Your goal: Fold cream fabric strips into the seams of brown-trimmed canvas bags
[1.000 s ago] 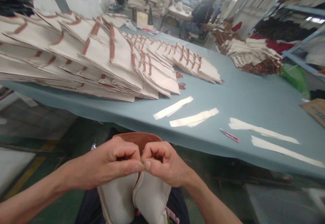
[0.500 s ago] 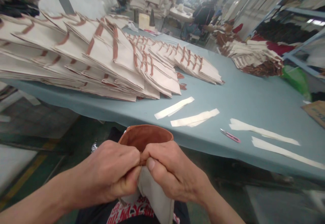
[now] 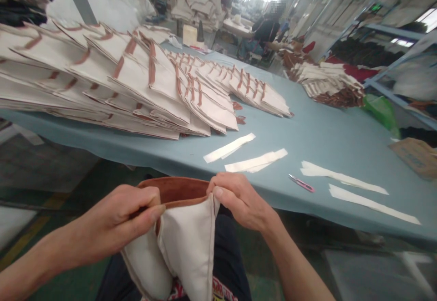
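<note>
A sewn piece of off-white fabric (image 3: 187, 237) with a reddish-brown lining hangs over my lap, its top edge stretched between both hands. My left hand (image 3: 131, 216) pinches the brown rim at the left, thumb on top. At the right corner, by a seam, my right hand (image 3: 241, 198) grips the same rim between thumb and fingers. The brown inner side (image 3: 184, 189) shows as an open curve beyond the hands. The lower end of the piece runs out of view.
On the blue-covered table (image 3: 327, 132) lie fanned stacks of similar cream pieces (image 3: 136, 87), several pale strips (image 3: 256, 160) and pink-handled thread snips (image 3: 301, 183). A cream-and-brown pile (image 3: 327, 82) lies at the far right. Beyond the table sits a person (image 3: 264, 30).
My hands have moved from close together to apart along the rim, the right one going rightward and the left one leftward. More of the off-white side shows now.
</note>
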Demonstrator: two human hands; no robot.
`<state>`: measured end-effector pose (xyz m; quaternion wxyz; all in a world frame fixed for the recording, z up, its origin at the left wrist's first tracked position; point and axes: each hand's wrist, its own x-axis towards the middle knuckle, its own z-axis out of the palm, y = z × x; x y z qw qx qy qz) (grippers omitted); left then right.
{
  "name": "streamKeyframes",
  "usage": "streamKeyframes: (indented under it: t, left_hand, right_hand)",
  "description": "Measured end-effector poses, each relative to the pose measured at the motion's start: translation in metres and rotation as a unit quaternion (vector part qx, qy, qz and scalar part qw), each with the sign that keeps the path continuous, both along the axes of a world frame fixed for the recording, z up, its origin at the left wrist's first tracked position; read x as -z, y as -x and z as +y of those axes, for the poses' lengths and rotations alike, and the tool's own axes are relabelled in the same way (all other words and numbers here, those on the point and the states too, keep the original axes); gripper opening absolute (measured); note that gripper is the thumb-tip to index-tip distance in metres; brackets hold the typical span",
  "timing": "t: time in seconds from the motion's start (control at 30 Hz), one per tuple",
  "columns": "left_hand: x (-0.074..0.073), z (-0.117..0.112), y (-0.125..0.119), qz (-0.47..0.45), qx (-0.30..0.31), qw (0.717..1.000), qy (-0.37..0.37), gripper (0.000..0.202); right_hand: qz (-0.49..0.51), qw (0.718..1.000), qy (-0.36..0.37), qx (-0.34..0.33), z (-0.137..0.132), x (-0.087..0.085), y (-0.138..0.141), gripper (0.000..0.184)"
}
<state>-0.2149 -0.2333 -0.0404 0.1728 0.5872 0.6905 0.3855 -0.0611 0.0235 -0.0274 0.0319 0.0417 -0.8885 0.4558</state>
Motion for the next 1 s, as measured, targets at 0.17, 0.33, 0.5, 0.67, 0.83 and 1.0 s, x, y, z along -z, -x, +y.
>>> streamKeyframes:
  t: [0.17,0.33,0.5,0.67,0.83,1.0]
  left_hand:
    - [0.013,-0.009,0.015,-0.021,-0.049,0.999,0.005,0.035]
    - [0.019,-0.009,0.018,-0.082,-0.007,0.995,0.055,0.017]
    - [0.005,0.021,-0.002,-0.096,0.046,0.994,0.002,0.021]
    - [-0.005,0.044,-0.018,-0.113,0.087,0.988,-0.064,0.014]
    - [-0.005,0.043,-0.024,-0.126,0.041,0.991,0.038,0.020]
    - [-0.013,0.038,-0.026,-0.151,0.018,0.980,0.128,0.026]
  right_hand:
    - [0.010,0.997,0.071,0.008,-0.004,-0.002,-0.001,0.014]
    - [0.001,0.987,0.159,-0.021,-0.013,-0.014,-0.003,0.014]
    - [-0.010,0.982,0.181,-0.052,-0.024,-0.026,0.000,0.014]
    - [-0.012,0.989,0.142,-0.030,-0.026,-0.027,-0.004,0.014]
    - [-0.014,0.994,0.108,-0.004,-0.022,-0.019,-0.007,0.013]
    - [-0.019,0.995,0.099,-0.010,-0.020,-0.014,-0.004,0.011]
